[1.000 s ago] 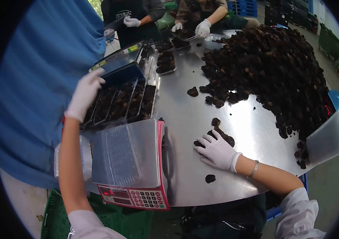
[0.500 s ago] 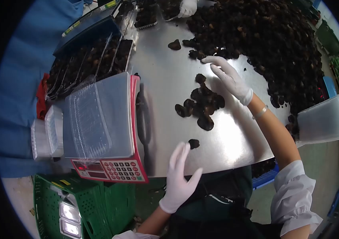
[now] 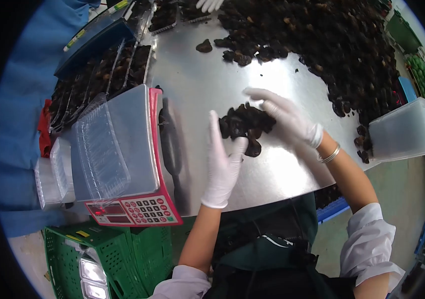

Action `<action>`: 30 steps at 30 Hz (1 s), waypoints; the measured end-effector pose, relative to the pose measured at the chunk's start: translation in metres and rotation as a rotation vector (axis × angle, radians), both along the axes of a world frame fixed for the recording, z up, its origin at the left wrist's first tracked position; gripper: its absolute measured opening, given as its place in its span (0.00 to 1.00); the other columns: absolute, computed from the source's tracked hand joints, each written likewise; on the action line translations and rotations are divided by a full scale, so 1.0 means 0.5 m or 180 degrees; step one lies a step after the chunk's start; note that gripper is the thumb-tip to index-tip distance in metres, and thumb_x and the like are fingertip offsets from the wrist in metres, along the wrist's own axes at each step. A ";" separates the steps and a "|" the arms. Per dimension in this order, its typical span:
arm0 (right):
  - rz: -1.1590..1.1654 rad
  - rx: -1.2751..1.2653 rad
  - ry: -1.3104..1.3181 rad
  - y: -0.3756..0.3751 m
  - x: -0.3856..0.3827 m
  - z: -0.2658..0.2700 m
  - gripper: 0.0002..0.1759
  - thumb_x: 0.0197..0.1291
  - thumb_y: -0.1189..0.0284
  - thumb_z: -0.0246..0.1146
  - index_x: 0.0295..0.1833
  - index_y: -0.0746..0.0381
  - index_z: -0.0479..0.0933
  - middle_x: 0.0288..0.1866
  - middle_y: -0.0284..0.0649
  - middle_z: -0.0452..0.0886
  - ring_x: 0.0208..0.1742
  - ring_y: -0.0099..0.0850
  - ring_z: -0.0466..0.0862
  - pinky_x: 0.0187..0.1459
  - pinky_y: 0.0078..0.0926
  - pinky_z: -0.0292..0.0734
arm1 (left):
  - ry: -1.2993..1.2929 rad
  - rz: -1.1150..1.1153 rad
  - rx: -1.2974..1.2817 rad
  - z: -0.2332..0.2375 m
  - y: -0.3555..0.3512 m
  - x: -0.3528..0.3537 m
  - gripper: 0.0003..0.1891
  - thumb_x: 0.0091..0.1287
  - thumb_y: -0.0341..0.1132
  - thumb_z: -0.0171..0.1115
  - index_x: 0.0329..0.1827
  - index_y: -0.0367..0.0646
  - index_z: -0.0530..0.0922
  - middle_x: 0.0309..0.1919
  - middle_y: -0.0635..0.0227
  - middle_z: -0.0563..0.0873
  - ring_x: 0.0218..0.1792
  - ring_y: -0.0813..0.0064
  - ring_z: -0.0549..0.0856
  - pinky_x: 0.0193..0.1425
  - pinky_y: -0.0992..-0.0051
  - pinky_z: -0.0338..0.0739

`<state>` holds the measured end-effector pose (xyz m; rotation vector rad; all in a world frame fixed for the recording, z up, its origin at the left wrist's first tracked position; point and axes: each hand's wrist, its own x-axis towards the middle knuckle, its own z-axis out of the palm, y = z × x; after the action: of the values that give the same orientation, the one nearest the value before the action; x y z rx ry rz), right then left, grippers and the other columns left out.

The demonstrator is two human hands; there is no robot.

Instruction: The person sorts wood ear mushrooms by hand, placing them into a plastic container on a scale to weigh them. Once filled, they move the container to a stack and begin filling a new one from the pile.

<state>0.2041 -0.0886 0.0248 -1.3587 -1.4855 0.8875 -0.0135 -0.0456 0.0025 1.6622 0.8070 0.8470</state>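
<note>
Both of my hands wear white gloves. Between them on the metal table lies a small cluster of dark, flat, rounded pieces. My left hand is at the cluster's left and near side, its fingers pointing away from me and its thumb apart. My right hand stands at the cluster's right, with its fingers reaching over the far side, slightly blurred. Neither hand is closed round a piece.
A large dark heap covers the far right. On the left are a scale with a clear lid, filled trays and a green crate. Stacked containers stand right. Another person's gloved hand is at the top.
My left hand has moved up and forward to the cluster. My right hand has moved down closer to it. The spread pieces are now bunched together. The view has shifted slightly.
</note>
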 end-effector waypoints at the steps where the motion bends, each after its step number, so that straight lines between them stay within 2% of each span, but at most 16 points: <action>1: -0.0104 -0.0111 0.0170 -0.008 0.020 0.004 0.30 0.79 0.53 0.49 0.75 0.62 0.69 0.73 0.46 0.73 0.74 0.37 0.71 0.75 0.38 0.64 | -0.0427 -0.0018 -0.0508 0.011 -0.004 -0.017 0.43 0.75 0.47 0.62 0.82 0.30 0.51 0.79 0.41 0.60 0.80 0.50 0.59 0.83 0.60 0.53; 2: -0.0158 -0.0258 0.0196 -0.020 0.040 0.012 0.32 0.76 0.53 0.55 0.75 0.62 0.69 0.73 0.45 0.73 0.73 0.38 0.72 0.73 0.37 0.68 | 0.0262 0.0182 0.0230 0.003 -0.003 -0.047 0.41 0.75 0.43 0.63 0.82 0.33 0.53 0.79 0.46 0.61 0.80 0.54 0.61 0.82 0.61 0.56; 5: -0.0362 -0.0748 -0.0389 -0.038 0.054 0.044 0.44 0.65 0.53 0.68 0.79 0.61 0.61 0.76 0.50 0.68 0.72 0.42 0.73 0.72 0.36 0.70 | 0.1157 0.0161 0.0418 0.037 -0.018 -0.090 0.50 0.65 0.44 0.73 0.83 0.34 0.50 0.78 0.42 0.60 0.78 0.48 0.63 0.80 0.59 0.60; 7: -0.0163 -0.1095 -0.1028 -0.040 0.035 0.052 0.64 0.48 0.54 0.80 0.84 0.60 0.49 0.79 0.58 0.60 0.72 0.50 0.73 0.71 0.36 0.71 | 0.2178 -0.0101 0.1086 0.042 -0.023 -0.098 0.65 0.50 0.44 0.83 0.84 0.37 0.45 0.76 0.37 0.57 0.75 0.41 0.66 0.77 0.57 0.67; 8: -0.0162 -0.1082 -0.1012 -0.033 0.029 0.042 0.64 0.48 0.54 0.80 0.84 0.60 0.49 0.79 0.58 0.60 0.72 0.50 0.73 0.71 0.36 0.71 | 0.2194 -0.0099 0.1100 0.045 -0.022 -0.091 0.65 0.50 0.44 0.83 0.84 0.37 0.45 0.76 0.37 0.57 0.75 0.41 0.66 0.77 0.57 0.67; 11: 0.0117 -0.0606 -0.1929 -0.001 0.007 0.020 0.81 0.29 0.51 0.86 0.85 0.58 0.42 0.80 0.67 0.54 0.72 0.60 0.70 0.70 0.41 0.72 | 0.2331 -0.0208 0.0677 0.049 0.015 -0.046 0.76 0.39 0.44 0.87 0.84 0.40 0.36 0.78 0.33 0.52 0.75 0.38 0.67 0.74 0.58 0.71; 16: 0.0170 -0.0994 -0.2460 0.025 -0.025 0.032 0.82 0.24 0.47 0.86 0.85 0.57 0.44 0.77 0.65 0.61 0.70 0.57 0.74 0.66 0.42 0.76 | 0.2559 -0.0350 0.0138 0.080 0.104 0.003 0.76 0.37 0.42 0.86 0.84 0.39 0.36 0.81 0.34 0.47 0.76 0.41 0.67 0.76 0.61 0.70; 18: 0.0159 -0.1338 -0.2529 0.018 -0.035 0.044 0.82 0.24 0.52 0.88 0.85 0.54 0.45 0.80 0.62 0.55 0.73 0.58 0.69 0.73 0.40 0.71 | 0.2657 -0.0467 0.0380 0.072 0.124 0.007 0.75 0.37 0.42 0.86 0.84 0.38 0.38 0.81 0.35 0.47 0.76 0.43 0.67 0.76 0.62 0.70; 19: 0.0052 -0.1162 -0.2476 0.015 -0.034 0.034 0.77 0.26 0.54 0.87 0.84 0.55 0.49 0.79 0.61 0.58 0.71 0.57 0.71 0.72 0.39 0.72 | 0.2665 -0.0623 0.0372 0.081 0.125 0.012 0.65 0.41 0.36 0.81 0.83 0.37 0.47 0.80 0.37 0.52 0.75 0.45 0.69 0.75 0.63 0.71; 20: 0.0054 -0.1151 -0.2481 0.013 -0.037 0.027 0.77 0.26 0.54 0.87 0.84 0.55 0.49 0.79 0.61 0.58 0.71 0.57 0.71 0.72 0.39 0.72 | 0.2663 -0.0613 0.0378 0.070 0.129 0.017 0.65 0.41 0.36 0.81 0.83 0.37 0.47 0.80 0.37 0.52 0.75 0.45 0.69 0.75 0.63 0.71; 22: -0.0076 -0.0858 -0.2155 0.012 -0.043 0.016 0.67 0.32 0.58 0.84 0.81 0.58 0.56 0.75 0.59 0.63 0.70 0.54 0.73 0.69 0.39 0.75 | 0.1999 -0.1195 0.0920 0.051 0.134 0.029 0.51 0.46 0.29 0.74 0.79 0.40 0.60 0.77 0.46 0.61 0.62 0.42 0.81 0.68 0.61 0.77; 23: -0.0163 -0.0688 -0.2059 0.011 -0.052 0.004 0.61 0.34 0.58 0.82 0.78 0.59 0.61 0.70 0.57 0.68 0.66 0.54 0.77 0.66 0.40 0.77 | 0.1790 -0.1020 0.0706 0.039 0.117 0.034 0.43 0.48 0.25 0.67 0.74 0.39 0.66 0.72 0.50 0.67 0.60 0.43 0.81 0.67 0.60 0.77; 25: -0.0445 -0.0243 -0.1724 0.001 -0.086 -0.006 0.41 0.44 0.67 0.76 0.67 0.62 0.70 0.59 0.54 0.76 0.58 0.52 0.81 0.60 0.41 0.80 | 0.1590 -0.0875 0.0200 0.046 0.088 0.037 0.38 0.51 0.22 0.65 0.71 0.39 0.68 0.67 0.51 0.70 0.60 0.52 0.81 0.66 0.64 0.77; 26: -0.0443 -0.0217 -0.1746 -0.004 -0.093 -0.014 0.41 0.44 0.67 0.76 0.67 0.62 0.70 0.59 0.54 0.76 0.58 0.52 0.81 0.60 0.41 0.80 | 0.1438 -0.0779 -0.0073 0.047 0.078 0.036 0.36 0.52 0.21 0.63 0.70 0.39 0.69 0.66 0.52 0.71 0.60 0.59 0.82 0.64 0.68 0.78; 29: -0.0765 0.0075 -0.0802 -0.009 -0.108 -0.035 0.22 0.52 0.78 0.67 0.55 0.66 0.74 0.52 0.54 0.79 0.52 0.48 0.83 0.53 0.36 0.80 | 0.1040 -0.0567 -0.0112 0.017 0.055 0.021 0.31 0.54 0.21 0.63 0.66 0.37 0.72 0.62 0.54 0.76 0.60 0.62 0.82 0.64 0.67 0.78; 30: -0.0687 0.0130 -0.0833 -0.012 -0.112 -0.029 0.22 0.52 0.78 0.67 0.55 0.66 0.74 0.52 0.54 0.79 0.52 0.48 0.83 0.53 0.36 0.80 | 0.0817 -0.0394 -0.0267 0.019 0.043 0.020 0.29 0.54 0.21 0.63 0.64 0.36 0.74 0.58 0.54 0.80 0.61 0.62 0.82 0.64 0.69 0.78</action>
<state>0.1479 -0.0947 0.0104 -1.6169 -1.5057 0.5562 -0.0036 -0.0242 0.0119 1.7480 0.8912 0.5135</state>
